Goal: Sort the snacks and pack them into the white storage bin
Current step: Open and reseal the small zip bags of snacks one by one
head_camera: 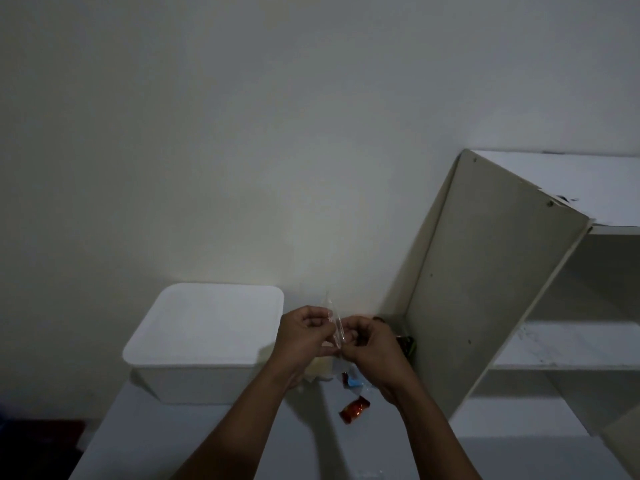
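i see left hand (304, 336) and right hand (372, 348), fingers pinching one clear wrapper (336, 327) | white storage bin (204, 327) beside left hand | red snack (354, 409) on desk (207, 445)

Left: white rounded-corner plastic bin (204, 327) — blocks that side.
Right: tall beige shelf side panel (485, 289) walls it off.
Between: narrow gap, red foil-wrapped snack (354, 409) lying there.
Front: pale tabletop (242, 445) — open.

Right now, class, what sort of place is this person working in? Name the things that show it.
Probably a room at home, perhaps a storage corner: a white shelf unit against a bare wall, a white storage bin, and wrapped snacks on the table.
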Demonstrator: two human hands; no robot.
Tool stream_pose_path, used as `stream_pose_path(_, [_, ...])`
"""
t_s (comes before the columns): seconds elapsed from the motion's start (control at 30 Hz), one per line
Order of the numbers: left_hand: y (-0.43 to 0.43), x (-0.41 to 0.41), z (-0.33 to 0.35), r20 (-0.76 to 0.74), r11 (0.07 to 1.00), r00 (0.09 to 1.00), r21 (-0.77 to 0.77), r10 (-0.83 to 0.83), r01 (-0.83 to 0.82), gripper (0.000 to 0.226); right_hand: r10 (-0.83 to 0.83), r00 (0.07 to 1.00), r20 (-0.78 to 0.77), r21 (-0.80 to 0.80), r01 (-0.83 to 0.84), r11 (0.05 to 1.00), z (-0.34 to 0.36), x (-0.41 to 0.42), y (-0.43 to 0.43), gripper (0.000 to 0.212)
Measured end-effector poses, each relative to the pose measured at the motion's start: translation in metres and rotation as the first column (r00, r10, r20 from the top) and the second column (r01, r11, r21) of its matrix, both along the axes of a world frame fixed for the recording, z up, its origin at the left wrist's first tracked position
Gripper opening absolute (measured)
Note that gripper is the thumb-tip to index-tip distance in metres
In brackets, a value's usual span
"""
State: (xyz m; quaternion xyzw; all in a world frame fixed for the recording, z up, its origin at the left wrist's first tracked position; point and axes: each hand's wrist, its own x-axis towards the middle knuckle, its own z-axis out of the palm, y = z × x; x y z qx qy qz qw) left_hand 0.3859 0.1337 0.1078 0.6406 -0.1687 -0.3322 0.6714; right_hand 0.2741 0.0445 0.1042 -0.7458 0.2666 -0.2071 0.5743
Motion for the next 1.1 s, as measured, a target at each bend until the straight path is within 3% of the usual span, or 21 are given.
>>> stream_pose_path(0.27, [0.002, -0.001, 0.003, -0.028, 0.999, 0.999, 0.032, 0.035, -0.034, 0.008, -0.096, 0.994, -0.056, -0.080, 0.092, 0.993, -0.006, 0.004, 0.008, 0.019])
stream_pose_path(0.4, [0.002, -0.001, 0.002, -0.050, 0.999, 0.999, 0.031, 0.018, -0.017, 0.011, -0.116, 0.991, -0.064, -0.036, 0.114, 0.993, -0.005, 0.005, 0.008, 0.022])
stream_pose_path(0.47, [0.002, 0.000, -0.001, 0.022, 0.998, 0.999, 0.045, 0.030, -0.031, 0.010, -0.106, 0.992, -0.071, 0.003, 0.107, 0.994, -0.005, 0.004, 0.005, 0.023])
stream_pose_path(0.53, [0.004, 0.005, -0.009, 0.196, 0.994, 0.979, 0.083, 0.048, -0.065, 0.007, -0.058, 0.993, -0.104, 0.046, 0.063, 0.997, -0.004, 0.000, 0.000, 0.024])
stream_pose_path(0.63, [0.014, 0.019, -0.023, 0.323, 0.992, 0.944, 0.123, -0.061, 0.022, 0.014, 0.053, 0.988, -0.145, 0.109, -0.037, 0.993, 0.001, -0.007, -0.011, 0.027])
stream_pose_path(0.73, [0.030, 0.024, -0.040, 0.235, 0.978, 0.955, 0.143, -0.183, 0.152, 0.022, 0.059, 0.990, -0.129, 0.225, -0.029, 0.974, 0.001, -0.010, -0.018, 0.028])
stream_pose_path(0.8, [0.040, 0.020, -0.051, 0.156, 0.975, 0.970, 0.154, -0.187, 0.163, 0.023, 0.051, 0.994, -0.097, 0.398, -0.009, 0.917, -0.006, -0.014, -0.017, 0.026])
stream_pose_path(0.9, [0.057, 0.012, -0.070, 0.027, 0.973, 0.987, 0.175, -0.160, 0.153, 0.022, 0.004, 1.000, -0.017, 0.725, 0.009, 0.688, -0.030, -0.023, -0.009, 0.039])
stream_pose_path(0.97, [0.070, 0.008, -0.089, -0.061, 0.975, 0.992, 0.186, -0.109, 0.119, 0.024, -0.075, 0.997, 0.018, 0.826, 0.028, 0.563, -0.059, -0.029, -0.001, 0.050])
stream_pose_path(1.03, [0.086, 0.005, -0.110, -0.118, 0.972, 0.990, 0.210, -0.080, 0.104, 0.028, -0.080, 0.996, -0.042, 0.810, 0.081, 0.581, -0.091, -0.037, 0.013, 0.051])
stream_pose_path(1.1, [0.102, 0.000, -0.136, -0.131, 0.959, 0.988, 0.261, -0.080, 0.113, 0.036, -0.007, 0.980, -0.201, 0.706, 0.149, 0.692, -0.124, -0.044, 0.030, 0.054])
